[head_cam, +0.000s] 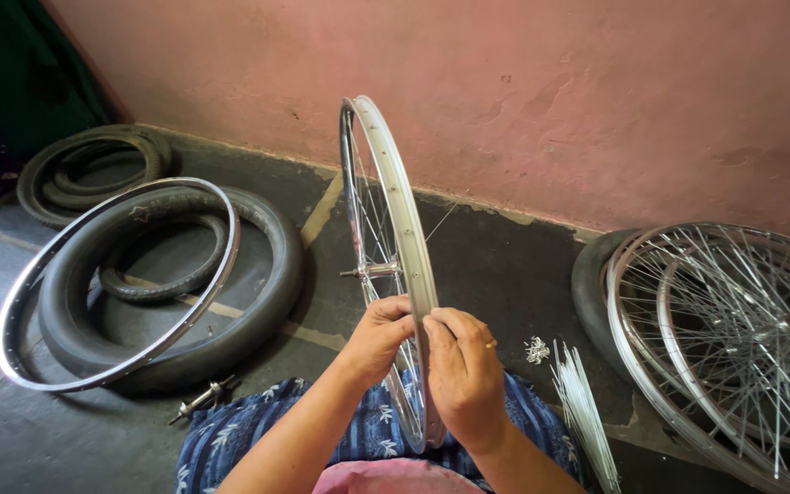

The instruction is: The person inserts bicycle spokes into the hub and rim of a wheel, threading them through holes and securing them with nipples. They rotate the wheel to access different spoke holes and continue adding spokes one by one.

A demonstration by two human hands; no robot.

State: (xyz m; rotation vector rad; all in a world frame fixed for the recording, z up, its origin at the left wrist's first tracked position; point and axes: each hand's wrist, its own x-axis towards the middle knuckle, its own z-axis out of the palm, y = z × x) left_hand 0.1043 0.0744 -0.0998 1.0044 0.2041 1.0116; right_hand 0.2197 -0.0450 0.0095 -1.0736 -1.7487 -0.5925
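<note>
At the left of the frame a bare metal rim (116,284) lies flat on a stack of black tyres (258,302), with a smaller tyre (93,169) farther up toward the pink wall (550,101); a loose axle (201,399) lies on the floor (505,265) below them, well apart from both hands. In the middle, a spoked bicycle wheel (393,210) stands upright and edge-on to the camera, its plane running from the lap straight away toward the wall, so the rim reads as a narrow tall loop from the upper centre of the frame down to the blue patterned cloth (230,434) at the bottom. Its hub (372,270) sits just above the hands. The left hand (378,337) is curled closed with its fingertips pinching at the rim's near edge from the left side, apparently on a spoke end, though what lies between the fingertips is too small to tell. The right hand (464,375) wraps the rim from the right side, clasping it, thumb toward the left hand; the two hands touch the rim at the same spot, neither nearer than the other. Just right of the right hand a small heap of spoke nipples (536,349) and a bundle of loose spokes (582,412) lie on the floor, near that hand. At the far right more spoked wheels (733,338) lean stacked.
</note>
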